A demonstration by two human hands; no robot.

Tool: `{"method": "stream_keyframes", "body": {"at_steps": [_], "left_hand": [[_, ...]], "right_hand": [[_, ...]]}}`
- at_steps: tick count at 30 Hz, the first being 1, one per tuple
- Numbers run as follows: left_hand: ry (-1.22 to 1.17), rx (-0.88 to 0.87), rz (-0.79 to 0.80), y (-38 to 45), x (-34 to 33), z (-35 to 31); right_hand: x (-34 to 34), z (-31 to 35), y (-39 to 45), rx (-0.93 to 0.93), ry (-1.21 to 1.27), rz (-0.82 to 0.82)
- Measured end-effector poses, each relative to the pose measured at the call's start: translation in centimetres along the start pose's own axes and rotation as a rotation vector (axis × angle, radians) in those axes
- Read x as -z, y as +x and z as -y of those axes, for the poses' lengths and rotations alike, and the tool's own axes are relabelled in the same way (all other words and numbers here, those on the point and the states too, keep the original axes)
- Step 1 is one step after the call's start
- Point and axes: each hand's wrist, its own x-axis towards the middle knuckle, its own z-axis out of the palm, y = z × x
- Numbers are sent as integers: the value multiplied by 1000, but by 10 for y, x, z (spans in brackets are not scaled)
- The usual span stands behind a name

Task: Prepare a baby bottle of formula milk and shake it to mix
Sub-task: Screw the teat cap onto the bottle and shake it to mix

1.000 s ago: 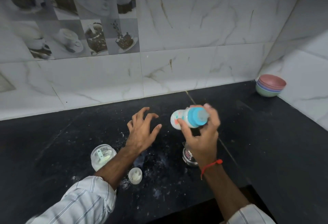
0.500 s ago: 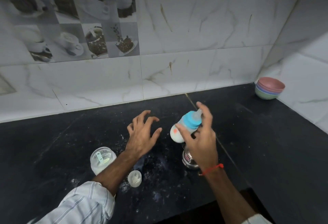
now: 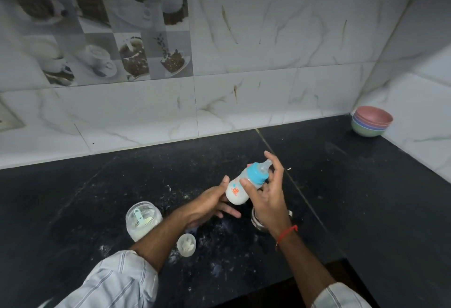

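Note:
A small baby bottle (image 3: pixel 236 191) with a blue collar and clear teat holds white milk and tilts with its teat up and to the right, above the black counter. My right hand (image 3: pixel 269 199) grips it around the collar and neck. My left hand (image 3: pixel 211 206) cups the bottle's base from the left and below, thumb on its side. An open jar of formula powder (image 3: pixel 143 219) with a pale scoop inside stands to the left of my left forearm. A small clear cap (image 3: pixel 186 244) lies in front of it.
A steel cup (image 3: pixel 256 221) stands on the counter (image 3: pixel 366 210) partly hidden under my right wrist. Spilled white powder speckles the counter around the hands. Stacked coloured bowls (image 3: pixel 371 124) sit in the far right corner against the tiled wall.
My left hand moved right from hovering open over the counter and now holds the bottle's base. The bottle tipped from lying sideways to teat-up and came lower.

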Motion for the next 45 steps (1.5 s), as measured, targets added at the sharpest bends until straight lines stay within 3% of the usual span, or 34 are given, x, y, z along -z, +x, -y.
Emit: {"method": "stream_keyframes", "body": {"at_steps": [5,12,16,20,23,25,28,30,32,34,35,38,42,45], "left_hand": [[-286,-82,-20,4,-15,0],[-227,-243,-74,7,-15,5],[-18,-286,-174,5,-7,-4],[396,-365,-466,11,13,-7],[523,-392,-604,13,25,-10],[573,-414,-645,13,32,-13],[597,-424,-668,12,36,-12],[602,-416,-674,12,35,-10],[605,-396,-661,13,31,-9],[605,-391,-630,14,27,-9],[605,-397,-609,14,25,-9],[536,-373,-464,8,21,-15],[207,-175,-77,1,1,-19],[-139,-146,55,-2,-11,-21]], "right_hand": [[10,4,6,-36,-4,11],[23,16,17,-42,-278,107],[24,40,21,82,-285,15],[13,49,13,298,-251,-220],[10,37,8,59,-472,7],[14,41,7,49,-436,18],[12,70,5,272,-177,-169],[6,69,5,437,-135,-289],[5,44,8,344,-296,-195],[9,15,2,24,-436,-2],[12,7,-3,-74,-407,-8],[19,7,-2,-166,-88,-105],[27,23,11,-242,232,29],[29,28,18,-214,334,104]]}}
